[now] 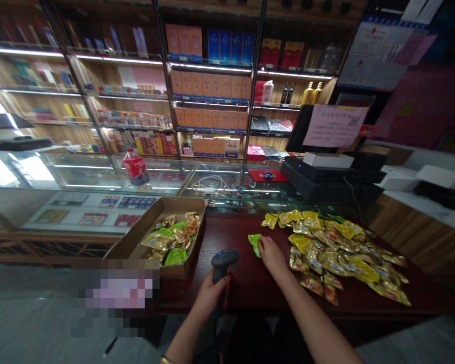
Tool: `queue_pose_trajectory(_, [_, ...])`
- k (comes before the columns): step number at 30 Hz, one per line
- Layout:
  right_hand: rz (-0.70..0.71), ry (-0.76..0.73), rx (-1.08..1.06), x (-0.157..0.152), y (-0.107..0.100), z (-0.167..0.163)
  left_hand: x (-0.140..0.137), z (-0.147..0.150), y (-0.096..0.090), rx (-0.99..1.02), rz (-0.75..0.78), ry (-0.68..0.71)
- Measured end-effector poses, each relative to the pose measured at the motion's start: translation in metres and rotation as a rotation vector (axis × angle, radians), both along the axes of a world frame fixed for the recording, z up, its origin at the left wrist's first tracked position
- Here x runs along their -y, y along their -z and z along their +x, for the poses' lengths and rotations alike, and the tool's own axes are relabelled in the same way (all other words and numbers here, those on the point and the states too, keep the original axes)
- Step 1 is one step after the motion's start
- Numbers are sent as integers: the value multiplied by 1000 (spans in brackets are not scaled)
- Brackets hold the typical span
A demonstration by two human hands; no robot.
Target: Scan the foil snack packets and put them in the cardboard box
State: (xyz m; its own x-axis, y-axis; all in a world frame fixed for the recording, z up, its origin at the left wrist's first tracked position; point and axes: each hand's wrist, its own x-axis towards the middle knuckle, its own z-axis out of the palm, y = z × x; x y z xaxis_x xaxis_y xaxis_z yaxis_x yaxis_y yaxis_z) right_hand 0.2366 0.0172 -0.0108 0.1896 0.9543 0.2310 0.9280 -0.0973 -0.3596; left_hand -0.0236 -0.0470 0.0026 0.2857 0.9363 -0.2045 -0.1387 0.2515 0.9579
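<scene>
One scanner (pixel 224 259) sits gripped in L hand (pixel 210 296). R hand (pixel 269 252) pinches green pkt (pixel 254 243), nr gold pkts (pixel 335 260) on table (pixel 231 230)

1. I have a handheld scanner (pixel 223 259), dark grey to black, at six o'clock from the middle of my view.
2. It is held nearly upright by its handle, with the broad, rounded head uppermost and slightly slanted, the three-o'clock end a little higher.
3. I can make out a small blue light glowing on the head.
4. At two o'clock from the scanner, near but apart, I see a small green packet (pixel 254 243), bright and crinkled.
5. It is held at its three-o'clock edge; I cannot tell whether it is lifted.
</scene>
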Motion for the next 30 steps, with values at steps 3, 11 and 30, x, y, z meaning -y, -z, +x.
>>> queue_pose_trajectory(3, [73, 118, -35, 19, 8, 5, 0, 0, 1, 0, 17, 1])
queue_pose_trajectory(11, [-49, -129, -482, 34, -5, -4, -1, 1, 0, -37, 45, 24])
queue_pose_trajectory(30, [381, 183, -1061, 36, 20, -6, 9, 3, -9, -121, 134, 195])
